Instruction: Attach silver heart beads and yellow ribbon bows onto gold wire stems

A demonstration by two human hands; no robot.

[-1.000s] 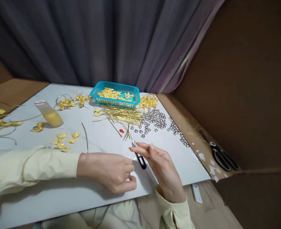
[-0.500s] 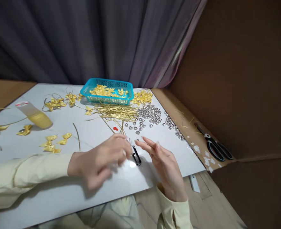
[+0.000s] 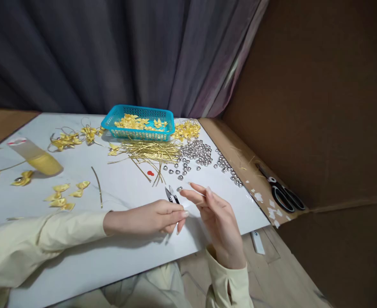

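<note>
My left hand (image 3: pixel 150 220) lies low over the white board (image 3: pixel 118 261), fingers closed on small black thread snips (image 3: pixel 172 196) whose blades point up and away. Just to its right is my right hand (image 3: pixel 216 218), fingers stretched out and slightly apart, the tips almost touching the snips. I see nothing in that hand. A single silver bead (image 3: pixel 179 188) lies right by its fingertips. Both sleeves are pale yellow.
A blue basket (image 3: pixel 137 128) of yellow bows stands at the back, with gold wire pieces (image 3: pixel 150 152) and a heap of silver beads (image 3: pixel 198 152) in front. Loose yellow bows (image 3: pixel 65 192) and a clear bottle (image 3: pixel 36 156) lie left. Black scissors (image 3: pixel 280 192) rest on the cardboard at right.
My left hand moved from the board's near edge to the snips and picked them up. They lay flat by my right hand before. The view shifted a little to the right.
</note>
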